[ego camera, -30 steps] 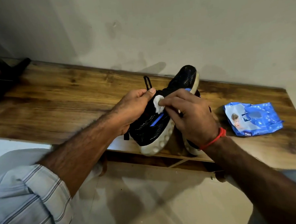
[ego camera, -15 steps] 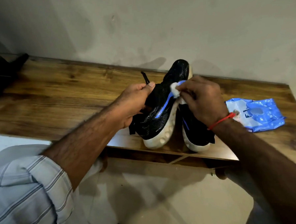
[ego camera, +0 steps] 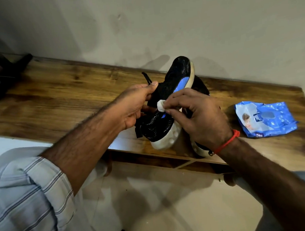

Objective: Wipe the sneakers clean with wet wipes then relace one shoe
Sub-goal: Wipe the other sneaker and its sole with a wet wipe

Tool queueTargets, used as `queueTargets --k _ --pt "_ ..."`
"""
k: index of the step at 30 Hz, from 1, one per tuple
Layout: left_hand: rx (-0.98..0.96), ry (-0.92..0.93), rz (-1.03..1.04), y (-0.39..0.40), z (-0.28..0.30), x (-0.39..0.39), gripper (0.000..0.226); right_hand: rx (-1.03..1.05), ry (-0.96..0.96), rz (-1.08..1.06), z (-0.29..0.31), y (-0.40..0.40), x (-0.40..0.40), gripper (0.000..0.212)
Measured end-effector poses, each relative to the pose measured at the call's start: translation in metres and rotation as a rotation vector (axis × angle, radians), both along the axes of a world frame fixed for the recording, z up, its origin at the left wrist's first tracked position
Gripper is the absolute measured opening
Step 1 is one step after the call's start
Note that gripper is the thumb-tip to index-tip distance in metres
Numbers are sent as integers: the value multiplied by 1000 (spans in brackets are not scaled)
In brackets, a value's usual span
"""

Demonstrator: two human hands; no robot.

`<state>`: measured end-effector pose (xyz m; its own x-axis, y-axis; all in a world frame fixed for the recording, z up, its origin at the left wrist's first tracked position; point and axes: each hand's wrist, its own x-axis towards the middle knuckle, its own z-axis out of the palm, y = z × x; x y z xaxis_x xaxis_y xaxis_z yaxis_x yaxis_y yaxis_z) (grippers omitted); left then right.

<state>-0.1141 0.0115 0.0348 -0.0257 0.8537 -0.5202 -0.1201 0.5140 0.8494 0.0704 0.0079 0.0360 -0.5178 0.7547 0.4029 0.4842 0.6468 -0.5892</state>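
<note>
Your left hand (ego camera: pixel 137 107) reaches in from the lower left, forearm bare below a rolled striped sleeve (ego camera: pixel 28 196), and it grips the black sneaker (ego camera: pixel 167 105) at the collar: the thumb lies along the top by the tongue, the fingers curl underneath out of sight. You hold the shoe tilted on its side, heel down near the front edge of the wooden shelf (ego camera: pixel 67 95) and toe raised toward the wall (ego camera: pixel 161 26), so its white sole (ego camera: pixel 167 139) faces right. A black lace end (ego camera: pixel 147 78) sticks up just behind your thumb. Your right hand (ego camera: pixel 201 116) comes in from the lower right, wrist bent, with a red thread (ego camera: pixel 228 141) around it. Its thumb and first fingers pinch a small bunched white wipe (ego camera: pixel 161 105) and press it against the side of the upper, right by the blue stripe (ego camera: pixel 181 83); the other fingers hang loosely curled over the sole. The second sneaker (ego camera: pixel 199 88) sits on the shelf directly behind that hand, mostly hidden, only part of its dark upper and a bit of white sole showing. The blue pack of wet wipes (ego camera: pixel 265 118) lies flat toward the shelf's right end, apart from both shoes. A dark object (ego camera: pixel 3 73) rests at the far left end; what it is I cannot tell.
</note>
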Motion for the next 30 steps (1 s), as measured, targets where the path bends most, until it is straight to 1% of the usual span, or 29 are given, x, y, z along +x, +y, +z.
queueTargets --k 1,4,5,7,9,10,13,14,15,16,18,19,22,24,25,28,29,30 --pt "4 -6 6 1 -1 0 27 3 8 -3 0 4 2 10" --pt "12 -24 38 3 0 4 26 -27 56 -121 1 20 9 11" --pt "16 -27 47 3 1 4 26 -23 50 -111 1 18 8 12" --pt "20 -12 58 2 3 3 26 37 -3 30 1 0 -1 14" --pt "21 9 58 1 1 3 27 123 -98 188 0 -13 -7 16" --pt "20 11 57 1 0 4 27 139 -132 191 -1 -9 -4 16" --pt "17 -14 75 2 -1 7 27 151 -88 9 1 22 10 11" --pt "15 -26 77 2 0 8 27 137 -69 -19 3 24 12 10" --pt "14 -24 79 2 0 7 27 120 -54 -7 4 18 10 11" --pt "13 -4 79 3 -1 6 27 111 -49 51 3 7 3 12" --pt "16 50 72 3 -4 6 28 142 -71 183 2 -15 -9 14" --pt "18 59 73 3 -5 8 28 148 -95 206 1 -16 -9 14" --pt "9 22 99 3 -4 12 27 148 -59 69 0 9 -1 10" --pt "-3 23 115 3 -3 12 27 140 -47 55 0 10 -1 11" --pt "-9 36 126 3 -3 10 26 141 -66 99 -2 0 -6 12" --pt "-30 25 161 3 -5 10 26 182 -134 320 -7 -28 -20 14" --pt "-31 15 174 5 -5 10 26 175 -146 325 -8 -25 -18 14" --pt "-32 11 188 6 -3 10 25 172 -137 272 -8 -15 -14 14"
